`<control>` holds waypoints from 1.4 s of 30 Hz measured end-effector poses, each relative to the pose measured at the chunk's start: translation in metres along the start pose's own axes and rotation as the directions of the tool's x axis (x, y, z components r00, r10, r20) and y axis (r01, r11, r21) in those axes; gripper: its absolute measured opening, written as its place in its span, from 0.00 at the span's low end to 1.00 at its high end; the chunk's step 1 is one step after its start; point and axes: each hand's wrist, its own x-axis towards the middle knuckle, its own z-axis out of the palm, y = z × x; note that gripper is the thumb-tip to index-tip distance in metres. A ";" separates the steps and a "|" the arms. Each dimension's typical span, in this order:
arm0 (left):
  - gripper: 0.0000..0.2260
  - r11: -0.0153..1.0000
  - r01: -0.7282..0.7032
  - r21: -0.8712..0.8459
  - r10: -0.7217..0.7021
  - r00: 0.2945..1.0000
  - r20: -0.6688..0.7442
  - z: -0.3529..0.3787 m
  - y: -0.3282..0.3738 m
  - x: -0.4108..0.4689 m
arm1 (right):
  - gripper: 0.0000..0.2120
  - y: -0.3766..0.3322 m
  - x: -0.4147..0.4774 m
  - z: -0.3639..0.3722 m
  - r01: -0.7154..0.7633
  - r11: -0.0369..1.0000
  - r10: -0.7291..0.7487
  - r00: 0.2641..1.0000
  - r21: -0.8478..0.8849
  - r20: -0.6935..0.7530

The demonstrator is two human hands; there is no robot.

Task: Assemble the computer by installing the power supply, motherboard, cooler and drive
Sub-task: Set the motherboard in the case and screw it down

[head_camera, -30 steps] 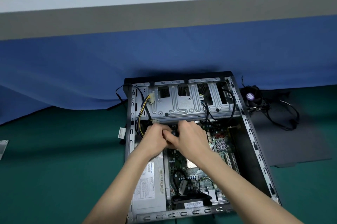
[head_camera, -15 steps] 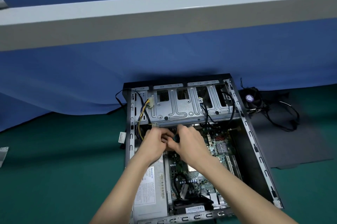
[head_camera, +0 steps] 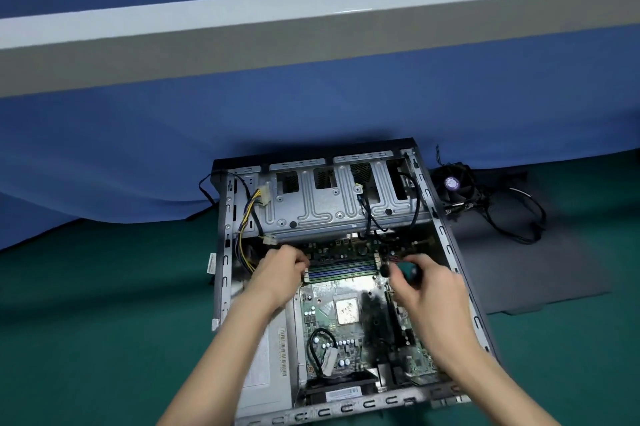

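A green worktop (head_camera: 86, 339) meets a blue cloth (head_camera: 311, 120) draped behind it. A pale beam (head_camera: 311, 34) crosses above, and a dark grey panel (head_camera: 554, 269) lies flat at right.

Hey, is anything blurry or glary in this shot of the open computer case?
Head view: motion blur softens the left hand, the right hand and the screwdriver it grips; the processor on the motherboard glares bright; the drive cage looks fairly sharp.

The case (head_camera: 346, 409) lies on the counter (head_camera: 86, 321). Inside it, the drive cage (head_camera: 322, 209) spans the far end, the motherboard (head_camera: 318, 309) lies nearer, and the power supply (head_camera: 266, 366) fills its near-left corner. Right of its far corner, the cooler (head_camera: 453, 183) sits on a panel (head_camera: 540, 273).
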 end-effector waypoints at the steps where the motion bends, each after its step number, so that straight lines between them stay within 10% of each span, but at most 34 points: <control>1: 0.11 0.998 -0.028 0.053 0.027 0.999 0.022 0.006 0.008 0.000 | 0.12 0.007 -0.004 -0.003 0.003 0.999 -0.004 1.000 -0.042 -0.019; 8: 0.26 0.917 -0.273 0.290 0.277 0.961 0.028 0.083 0.048 0.004 | 0.16 0.029 -0.019 -0.002 -0.026 0.981 0.021 0.999 -0.194 -0.025; 30: 0.26 0.922 -0.246 0.299 0.263 0.964 -0.020 0.115 0.041 0.004 | 0.10 0.040 -0.010 -0.001 0.013 0.988 -0.002 0.998 -0.152 0.067; 42: 0.23 0.918 -0.269 -0.292 0.248 0.963 -0.106 0.115 0.085 0.019 | 0.26 0.036 0.033 -0.012 0.283 0.866 -0.177 0.945 -0.412 0.277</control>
